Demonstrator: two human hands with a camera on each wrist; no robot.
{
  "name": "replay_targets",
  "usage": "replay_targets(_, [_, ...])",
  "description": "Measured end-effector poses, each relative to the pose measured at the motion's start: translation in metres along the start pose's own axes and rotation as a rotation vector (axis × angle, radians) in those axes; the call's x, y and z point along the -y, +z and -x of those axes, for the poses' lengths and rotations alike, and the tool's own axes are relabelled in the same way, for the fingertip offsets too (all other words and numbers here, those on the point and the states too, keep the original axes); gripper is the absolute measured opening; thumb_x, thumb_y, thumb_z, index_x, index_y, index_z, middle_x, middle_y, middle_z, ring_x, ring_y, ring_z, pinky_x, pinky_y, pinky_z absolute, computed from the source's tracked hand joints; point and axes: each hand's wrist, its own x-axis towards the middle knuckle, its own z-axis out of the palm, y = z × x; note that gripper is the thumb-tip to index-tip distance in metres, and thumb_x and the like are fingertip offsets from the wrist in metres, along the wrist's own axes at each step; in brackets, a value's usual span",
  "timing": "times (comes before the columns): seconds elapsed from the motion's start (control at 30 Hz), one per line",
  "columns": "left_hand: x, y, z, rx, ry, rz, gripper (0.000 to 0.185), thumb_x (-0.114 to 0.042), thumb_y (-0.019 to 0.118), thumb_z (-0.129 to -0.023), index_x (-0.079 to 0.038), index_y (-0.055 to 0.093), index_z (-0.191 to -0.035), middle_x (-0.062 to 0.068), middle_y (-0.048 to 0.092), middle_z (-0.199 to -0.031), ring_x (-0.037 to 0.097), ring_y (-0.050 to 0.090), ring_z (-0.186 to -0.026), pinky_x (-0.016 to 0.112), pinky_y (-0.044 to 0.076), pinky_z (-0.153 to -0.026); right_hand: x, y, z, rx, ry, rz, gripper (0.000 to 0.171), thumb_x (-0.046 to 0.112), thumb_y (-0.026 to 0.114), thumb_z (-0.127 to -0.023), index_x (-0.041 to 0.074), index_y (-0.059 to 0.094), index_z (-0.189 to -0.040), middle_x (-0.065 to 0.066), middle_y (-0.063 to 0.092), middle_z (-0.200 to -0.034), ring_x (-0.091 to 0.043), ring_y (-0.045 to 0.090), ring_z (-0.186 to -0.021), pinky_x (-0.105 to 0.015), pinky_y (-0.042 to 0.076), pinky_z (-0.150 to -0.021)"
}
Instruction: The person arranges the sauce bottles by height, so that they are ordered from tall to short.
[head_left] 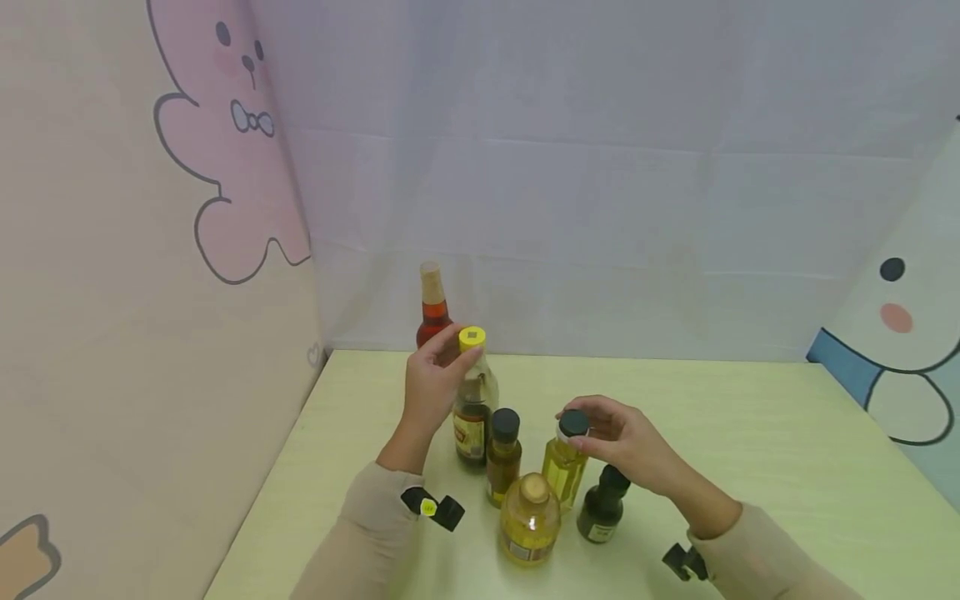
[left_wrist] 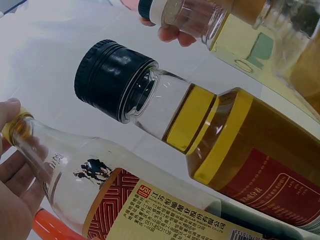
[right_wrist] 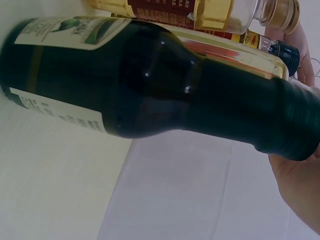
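Six bottles stand upright on the pale green surface, five bunched near its front edge and a red bottle alone at the back by the curtain. The left hand is raised to the neck of the tall clear bottle, its fingers curled round the glass just under the yellow cap, a hold high up that would steady so tall a bottle or lift it straight out of the group. The right hand comes from above onto the yellow oil bottle, fingers pinching its black cap from the sides, likely because neighbours crowd the body: a brown bottle with a black cap to its left, a round golden bottle in front, and a dark green bottle under the wrist.
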Motion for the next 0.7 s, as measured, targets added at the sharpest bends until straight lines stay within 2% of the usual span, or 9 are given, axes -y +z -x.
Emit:
replay_targets(0.37, [0.005,0.005,-0.019,0.015,-0.014,-0.027,0.034,-0.019,0.072,-0.078,-0.007,0.063,-0.109,0.006,0.063,-0.099,0.018,0.06,-0.089,0.03,0.049,-0.077,0.0,0.0,0.0,0.004,-0.018,-0.001,0.031,0.008,0.061,-0.086,0.001,0.052,-0.115,-0.024,0.053,-0.112,-0.025,0.057,-0.1,-0.035,0.05,-0.077])
replay_targets(0.5, [0.006,0.005,-0.025,0.019,-0.034,-0.022,0.034,-0.017,0.071,-0.079,-0.005,0.063,-0.109,0.007,0.063,-0.099,0.019,0.059,-0.091,0.029,0.049,-0.077,0.0,0.0,0.0,0.009,-0.018,-0.002,0.031,0.007,0.061,-0.086,0.001,0.052,-0.115,-0.023,0.053,-0.111,-0.025,0.057,-0.1,-0.035,0.05,-0.076])
replay_targets(0.7, [-0.012,0.008,-0.027,0.035,-0.047,-0.045,0.031,-0.009,0.069,-0.08,0.002,0.061,-0.108,0.011,0.063,-0.099,0.021,0.059,-0.091,0.029,0.048,-0.079,0.001,0.001,0.0,0.006,-0.017,0.005,0.031,0.009,0.061,-0.086,0.001,0.052,-0.115,-0.019,0.055,-0.111,-0.024,0.057,-0.1,-0.034,0.049,-0.077])
